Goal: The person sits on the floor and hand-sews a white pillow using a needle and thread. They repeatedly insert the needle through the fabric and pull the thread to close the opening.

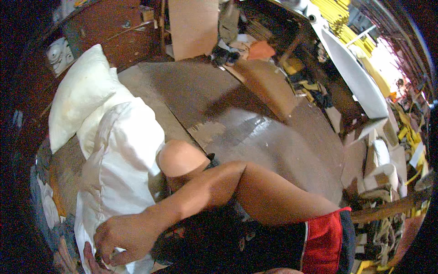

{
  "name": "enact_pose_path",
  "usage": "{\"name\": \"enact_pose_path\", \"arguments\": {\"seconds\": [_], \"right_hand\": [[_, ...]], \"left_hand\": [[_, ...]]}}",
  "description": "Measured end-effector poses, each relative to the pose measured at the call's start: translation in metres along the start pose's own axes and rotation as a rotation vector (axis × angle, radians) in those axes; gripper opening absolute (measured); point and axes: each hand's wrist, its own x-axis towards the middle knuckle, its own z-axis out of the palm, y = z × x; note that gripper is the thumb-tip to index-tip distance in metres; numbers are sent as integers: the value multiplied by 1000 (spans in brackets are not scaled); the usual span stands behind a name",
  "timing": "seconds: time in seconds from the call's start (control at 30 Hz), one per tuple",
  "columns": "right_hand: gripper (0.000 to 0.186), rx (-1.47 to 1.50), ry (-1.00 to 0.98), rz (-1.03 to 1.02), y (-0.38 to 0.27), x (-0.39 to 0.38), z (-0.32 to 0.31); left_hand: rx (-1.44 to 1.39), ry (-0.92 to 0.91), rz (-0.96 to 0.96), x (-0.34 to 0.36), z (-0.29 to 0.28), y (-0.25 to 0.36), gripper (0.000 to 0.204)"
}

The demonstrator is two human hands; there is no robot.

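A long, stuffed white pillow [121, 150] lies along my left side, its cloth creased toward the near end. My right arm reaches across my body, and my right hand [125, 239] is closed with curled fingers on the cloth at that near end. Close beside it, at the lower edge, only a few fingers of my left hand [93, 261] show, bent against the same cloth. Whether a small item sits between the fingertips I cannot make out. Beyond it, an off-white plump pillow [82, 98] rests on another pale pillow [107, 109].
My bent knee [182, 158] rises beside the white pillow. Flattened brown cardboard [210, 96] covers the floor ahead. A wooden drawer cabinet [107, 27] and an upright tan board [194, 29] stand at the back. Clutter and yellow pieces [335, 13] line the right side.
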Motion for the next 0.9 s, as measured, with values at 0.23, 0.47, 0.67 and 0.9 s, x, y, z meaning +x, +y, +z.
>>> {"name": "enact_pose_path", "arguments": {"seconds": [0.23,0.47,0.67,0.9], "right_hand": [[29,-76,-67,71,8,-17,13],[15,-45,-97,193,-10,-15,-7],[17,41,263,207,-15,13,-45],[16,-184,419,336,18,18,-73]], "left_hand": [[-173,-20,77,3,42,-10,68],[-630,312,-361,2,73,-23,44],[-196,-91,-146,-14,26,-40,45],[13,-172,500,-11,-22,-61,46]]}}
